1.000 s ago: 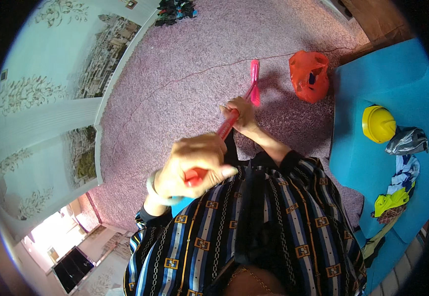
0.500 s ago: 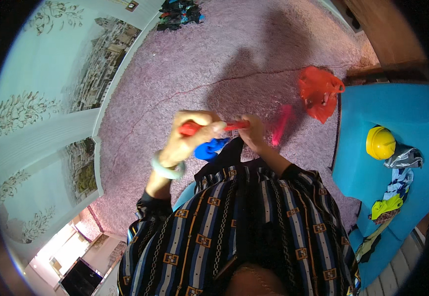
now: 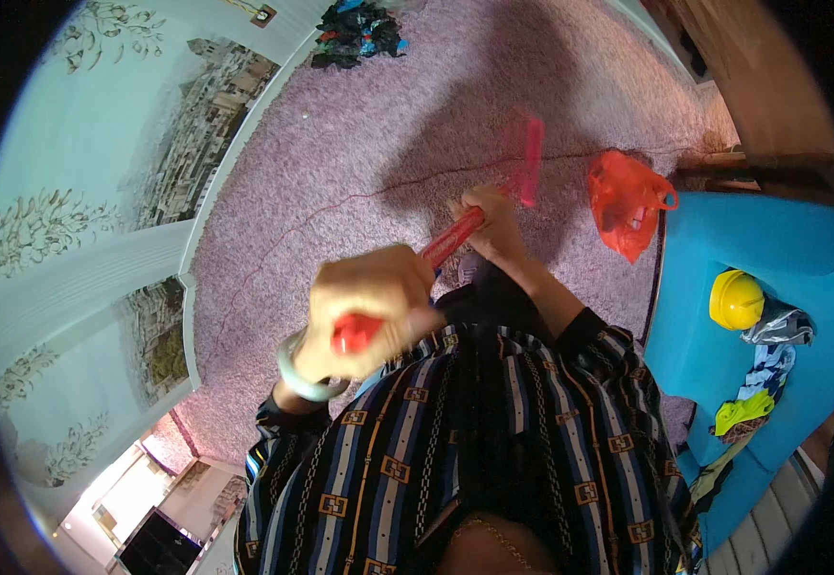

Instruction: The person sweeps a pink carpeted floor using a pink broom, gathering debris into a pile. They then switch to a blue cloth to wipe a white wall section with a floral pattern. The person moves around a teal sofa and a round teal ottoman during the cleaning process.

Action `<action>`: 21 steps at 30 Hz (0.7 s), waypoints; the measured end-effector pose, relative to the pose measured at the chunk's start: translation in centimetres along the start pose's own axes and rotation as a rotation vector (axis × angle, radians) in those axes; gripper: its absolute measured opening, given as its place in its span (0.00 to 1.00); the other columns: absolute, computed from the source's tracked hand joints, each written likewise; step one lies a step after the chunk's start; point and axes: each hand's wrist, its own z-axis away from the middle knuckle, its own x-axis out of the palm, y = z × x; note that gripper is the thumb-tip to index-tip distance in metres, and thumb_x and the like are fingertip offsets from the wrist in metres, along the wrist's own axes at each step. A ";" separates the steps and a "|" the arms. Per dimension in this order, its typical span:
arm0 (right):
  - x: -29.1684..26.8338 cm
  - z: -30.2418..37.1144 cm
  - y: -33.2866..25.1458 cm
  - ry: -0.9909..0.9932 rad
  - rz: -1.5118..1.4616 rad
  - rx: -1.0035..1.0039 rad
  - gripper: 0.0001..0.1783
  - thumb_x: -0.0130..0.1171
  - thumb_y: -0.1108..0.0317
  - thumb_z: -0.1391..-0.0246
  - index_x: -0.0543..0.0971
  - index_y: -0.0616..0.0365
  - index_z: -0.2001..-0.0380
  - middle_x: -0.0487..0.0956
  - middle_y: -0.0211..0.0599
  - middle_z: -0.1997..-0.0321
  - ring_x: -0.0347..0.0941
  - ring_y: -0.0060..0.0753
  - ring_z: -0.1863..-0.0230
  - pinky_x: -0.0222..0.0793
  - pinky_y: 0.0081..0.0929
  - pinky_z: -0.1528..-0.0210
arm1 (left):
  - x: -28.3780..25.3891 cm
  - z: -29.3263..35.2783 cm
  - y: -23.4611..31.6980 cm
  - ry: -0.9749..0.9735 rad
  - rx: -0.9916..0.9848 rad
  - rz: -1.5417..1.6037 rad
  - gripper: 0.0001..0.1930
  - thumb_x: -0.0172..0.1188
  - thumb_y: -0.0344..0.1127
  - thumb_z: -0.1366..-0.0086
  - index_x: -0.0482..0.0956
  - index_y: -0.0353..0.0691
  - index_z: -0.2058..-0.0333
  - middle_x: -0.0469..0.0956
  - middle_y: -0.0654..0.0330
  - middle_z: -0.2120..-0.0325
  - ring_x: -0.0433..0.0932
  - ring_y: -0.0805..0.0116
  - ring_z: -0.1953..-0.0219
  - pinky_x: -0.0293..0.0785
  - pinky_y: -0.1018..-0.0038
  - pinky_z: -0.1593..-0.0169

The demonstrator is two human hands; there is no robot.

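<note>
My left hand (image 3: 364,302) wears a pale green bangle (image 3: 311,372) and is closed round the upper end of a red-handled pole tool (image 3: 452,238), close to my chest. The handle's rounded red tip pokes out of that fist. Farther along the pole, my right hand (image 3: 495,228) grips it lower down. Beyond the right hand, a narrow pink crossbar head (image 3: 531,161) shows over the carpet (image 3: 340,144); whether it is a rake or a broom I cannot tell. The pole slants away from me to the right.
A red plastic bag (image 3: 628,206) lies on the carpet beside the blue sofa (image 3: 752,225). On the sofa are a yellow hard hat (image 3: 736,299), a silvery bundle (image 3: 779,323) and clothes (image 3: 742,412). A dark heap (image 3: 354,36) lies by the far left wall. A thin dark line (image 3: 340,201) crosses the carpet.
The pink head has swung farther away from me. My left hand has come down toward my chest, and my right hand has moved slightly forward, both still gripping the pole.
</note>
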 end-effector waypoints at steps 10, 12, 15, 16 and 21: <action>6.5 -8.2 3.0 -0.278 -0.161 0.106 0.20 0.60 0.60 0.56 0.67 0.62 0.88 0.66 0.51 0.86 0.65 0.55 0.82 0.57 0.41 0.79 | -6.3 -3.0 -2.9 0.460 -0.309 0.065 0.17 0.57 0.32 0.38 0.70 0.32 0.85 0.72 0.56 0.82 0.71 0.69 0.75 0.65 0.75 0.70; 7.9 -11.8 0.7 -0.231 -0.212 0.092 0.19 0.60 0.62 0.56 0.66 0.63 0.88 0.66 0.51 0.85 0.65 0.54 0.81 0.58 0.41 0.77 | -7.8 -5.8 -0.6 0.416 -0.302 -0.051 0.17 0.57 0.32 0.38 0.70 0.32 0.84 0.72 0.56 0.82 0.71 0.69 0.75 0.65 0.75 0.70; 7.0 -15.8 -0.9 -0.207 -0.289 0.006 0.13 0.56 0.65 0.60 0.69 0.62 0.87 0.70 0.53 0.83 0.67 0.57 0.77 0.62 0.46 0.72 | -8.9 -9.0 0.8 0.284 -0.172 -0.128 0.14 0.64 0.29 0.44 0.70 0.34 0.85 0.73 0.56 0.83 0.72 0.67 0.77 0.68 0.69 0.71; 6.2 -16.4 -1.8 -0.220 -0.286 -0.008 0.12 0.57 0.66 0.60 0.70 0.63 0.86 0.71 0.52 0.81 0.67 0.56 0.74 0.62 0.45 0.69 | -8.8 -10.0 1.6 0.226 -0.124 -0.159 0.15 0.64 0.28 0.45 0.69 0.34 0.85 0.73 0.56 0.83 0.72 0.66 0.79 0.69 0.69 0.72; 3.8 -19.9 2.0 -0.189 -0.089 -0.077 0.17 0.60 0.63 0.57 0.67 0.60 0.87 0.69 0.46 0.82 0.67 0.51 0.74 0.61 0.43 0.68 | -10.7 -13.9 -0.7 0.228 -0.031 -0.025 0.16 0.60 0.24 0.44 0.66 0.33 0.88 0.72 0.56 0.85 0.70 0.66 0.81 0.68 0.70 0.74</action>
